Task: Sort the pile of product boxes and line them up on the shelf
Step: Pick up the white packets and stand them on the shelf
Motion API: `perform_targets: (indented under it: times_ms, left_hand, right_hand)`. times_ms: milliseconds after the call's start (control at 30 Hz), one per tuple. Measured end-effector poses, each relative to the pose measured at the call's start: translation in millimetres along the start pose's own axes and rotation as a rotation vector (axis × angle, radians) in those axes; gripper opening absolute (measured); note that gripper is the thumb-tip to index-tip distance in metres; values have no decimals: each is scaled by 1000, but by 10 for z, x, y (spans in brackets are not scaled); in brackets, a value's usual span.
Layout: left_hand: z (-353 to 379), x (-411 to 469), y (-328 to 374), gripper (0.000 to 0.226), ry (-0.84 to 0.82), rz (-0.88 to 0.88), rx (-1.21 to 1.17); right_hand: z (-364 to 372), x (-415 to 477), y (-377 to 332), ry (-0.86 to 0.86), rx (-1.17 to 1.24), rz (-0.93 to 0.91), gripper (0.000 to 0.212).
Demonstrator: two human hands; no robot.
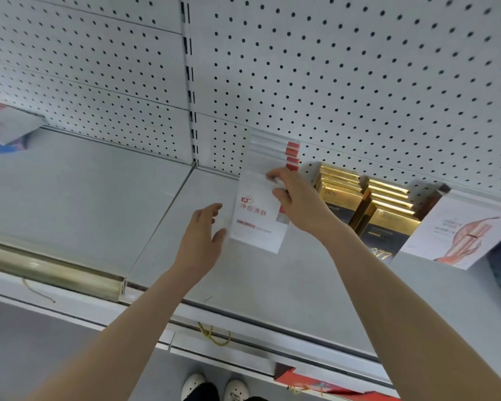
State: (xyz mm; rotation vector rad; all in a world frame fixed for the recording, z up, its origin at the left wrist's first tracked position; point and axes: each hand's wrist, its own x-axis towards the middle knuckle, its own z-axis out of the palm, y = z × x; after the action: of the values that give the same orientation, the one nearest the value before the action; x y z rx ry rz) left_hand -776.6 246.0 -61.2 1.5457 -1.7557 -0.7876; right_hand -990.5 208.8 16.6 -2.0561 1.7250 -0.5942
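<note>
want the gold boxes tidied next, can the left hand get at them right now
Probably not easily: the row of white boxes and the right hand, gripping the front one, lie between the left hand and the gold boxes.

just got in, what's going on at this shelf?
A person is lining up boxes on the shelf. The right hand pinches the top edge of a white box with red lettering. That box stands upright at the front of a row of matching white boxes that runs back to the pegboard. The left hand is open beside the box's left edge; contact is unclear. Two rows of gold and black boxes stand to the right.
</note>
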Motion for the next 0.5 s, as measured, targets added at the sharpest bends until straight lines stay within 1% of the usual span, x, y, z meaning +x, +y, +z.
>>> perform_targets:
  times_ms: [67,100,167,200,267,333,500]
  left_hand:
    - [86,-19,-44,54,-37,124,138]
    - [129,-24,-69,55,-79,184,211]
    - [207,-23,-112,60,-161,253,346]
    - [236,-20,-121,61,-189,261,396]
    - [273,-8,-125,61,-193,288,459]
    - [279,10,-108,60,-182,299,495]
    - [290,56,-107,59,-156,316,540]
  right_hand:
    - [-19,73,53,45,-52,-11,27]
    - [-19,105,71,80,-115,-24,29]
    - [-12,143,104,174,-325,-88,33]
    - [-7,151,117,209,-431,-129,36]
    - [2,163,145,237,-578,-186,46]
    - [19,164,167,261,-634,-215,51]
    - [55,152,191,318,-737,-268,54]
